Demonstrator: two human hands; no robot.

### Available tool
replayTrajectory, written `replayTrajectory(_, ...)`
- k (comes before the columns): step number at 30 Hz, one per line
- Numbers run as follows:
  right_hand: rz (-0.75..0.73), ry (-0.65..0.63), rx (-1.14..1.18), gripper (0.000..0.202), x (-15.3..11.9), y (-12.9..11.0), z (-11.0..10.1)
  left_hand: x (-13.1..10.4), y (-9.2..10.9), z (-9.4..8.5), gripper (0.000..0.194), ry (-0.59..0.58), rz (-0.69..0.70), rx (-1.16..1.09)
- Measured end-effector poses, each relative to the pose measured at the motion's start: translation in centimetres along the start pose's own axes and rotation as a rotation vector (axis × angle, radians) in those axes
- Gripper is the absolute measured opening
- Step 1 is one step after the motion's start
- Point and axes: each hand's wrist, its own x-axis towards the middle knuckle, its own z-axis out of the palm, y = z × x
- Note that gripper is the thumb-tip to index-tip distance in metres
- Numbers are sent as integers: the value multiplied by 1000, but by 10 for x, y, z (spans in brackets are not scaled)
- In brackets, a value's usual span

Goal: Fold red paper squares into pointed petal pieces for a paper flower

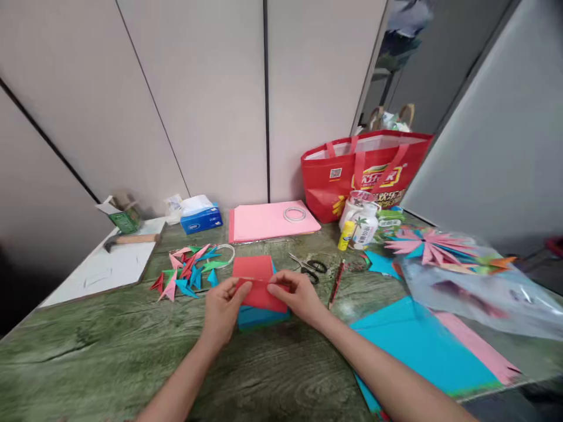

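Observation:
Between my two hands is a small sheet of red paper (263, 297), pinched along its upper edge. My left hand (221, 305) grips its left corner, thumb on top. My right hand (297, 295) pinches the right part of the same edge. Just behind it lies more red paper (253, 267), and blue paper (259, 317) shows underneath. Black-handled scissors (310, 268) rest beyond my right hand, and a dark red pencil (336, 284) lies to its right. Left of my hands is a pile of folded paper pieces (189, 269) in pink, red, blue and green.
Pink sheets (264, 221) bear a ring (294, 214) at the back. A tissue box (201, 219), a hammer (132, 239) on a white board (118, 266), a glue stick (346, 235), a jar (365, 225) and a red bag (321, 181) stand or lie around. Large blue paper (422, 346) lies right.

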Motion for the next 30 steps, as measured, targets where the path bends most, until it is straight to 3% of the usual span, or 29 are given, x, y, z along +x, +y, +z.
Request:
replayTrajectory(8, 6, 30, 1, 15, -2, 1, 0, 0, 1, 3, 19, -8, -35, -7)
replayTrajectory(14, 3, 80, 52, 16, -1, -3, -3, 0, 3, 5, 29, -82, -182, -52)
replayTrajectory(17, 29, 93, 104, 16, 0, -3, -3, 0, 3, 5, 28, -62, -212, -49)
replayTrajectory(25, 55, 109, 153, 19, -1, -2, -1, 2, -2, 4, 27, 14, -203, -77)
replayTrajectory(30, 37, 98, 133, 18, -3, -1, 0, 1, -5, 2, 24, 38, -128, -55)
